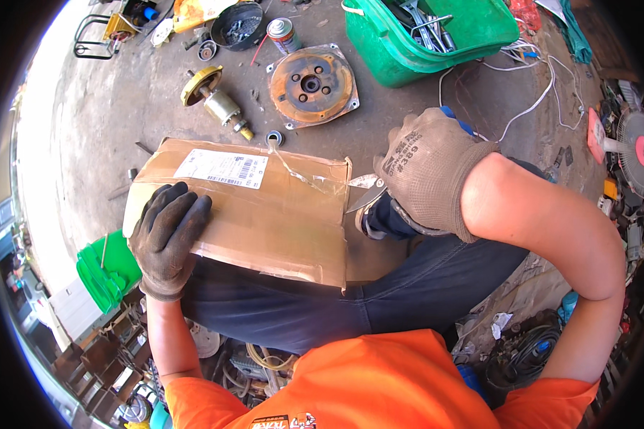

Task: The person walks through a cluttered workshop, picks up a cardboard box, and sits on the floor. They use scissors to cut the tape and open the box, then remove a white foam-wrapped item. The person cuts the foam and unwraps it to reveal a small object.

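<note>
A cardboard box (279, 225) with a white printed label and clear tape rests across my lap. My left hand (166, 236), in a dark-coated work glove, lies on the box's left side, fingers on its top face. My right hand (429, 166), in a brown-grey glove, grips a pair of scissors (369, 192) just right of the box. Their blades are spread and point at its right edge. A strip of loose tape (295, 172) trails over the top. Most of the scissors' handle is hidden by the right glove.
Beyond the box lie a motor rotor (220, 104), a ball bearing (273, 138), a rusty round-faced metal flange (312, 84), a spray can (283, 36) and a black pan (239, 27). A green tub (392, 59) holds wrenches. A fan (636, 150) stands right; a green bucket (99, 273) is left.
</note>
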The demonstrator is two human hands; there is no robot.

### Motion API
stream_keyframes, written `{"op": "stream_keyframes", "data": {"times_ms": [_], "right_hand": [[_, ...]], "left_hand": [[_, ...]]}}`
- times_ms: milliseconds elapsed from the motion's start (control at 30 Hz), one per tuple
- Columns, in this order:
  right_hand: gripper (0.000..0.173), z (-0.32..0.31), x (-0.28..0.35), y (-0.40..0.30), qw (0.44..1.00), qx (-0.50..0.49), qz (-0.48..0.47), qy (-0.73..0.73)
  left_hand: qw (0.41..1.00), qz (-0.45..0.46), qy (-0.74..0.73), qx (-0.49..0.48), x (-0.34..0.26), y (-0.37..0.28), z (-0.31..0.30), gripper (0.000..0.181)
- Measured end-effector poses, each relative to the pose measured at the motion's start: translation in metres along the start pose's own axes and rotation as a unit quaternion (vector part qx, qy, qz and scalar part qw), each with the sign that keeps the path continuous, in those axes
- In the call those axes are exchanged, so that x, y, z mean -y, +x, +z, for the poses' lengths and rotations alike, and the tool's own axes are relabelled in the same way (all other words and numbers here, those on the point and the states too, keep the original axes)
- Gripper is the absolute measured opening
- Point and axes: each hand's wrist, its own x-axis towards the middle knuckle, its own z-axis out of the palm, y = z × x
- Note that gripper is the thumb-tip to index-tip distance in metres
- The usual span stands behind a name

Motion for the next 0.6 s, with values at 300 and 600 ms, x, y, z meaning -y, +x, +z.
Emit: {"op": "stream_keyframes", "data": {"times_ms": [300, 600], "right_hand": [[0.019, -0.008, 0.021, 0.016, 0.999, 0.009, -0.046, 0.002], [0.015, 0.0, 0.025, 0.019, 0.991, -0.078, -0.113, 0.007]], "left_hand": [[1.0, -0.022, 0.01, -0.015, -0.002, -0.019, -0.001, 0.035], [0.999, -0.036, 0.008, -0.016, 0.004, -0.032, -0.005, 0.037]]}}
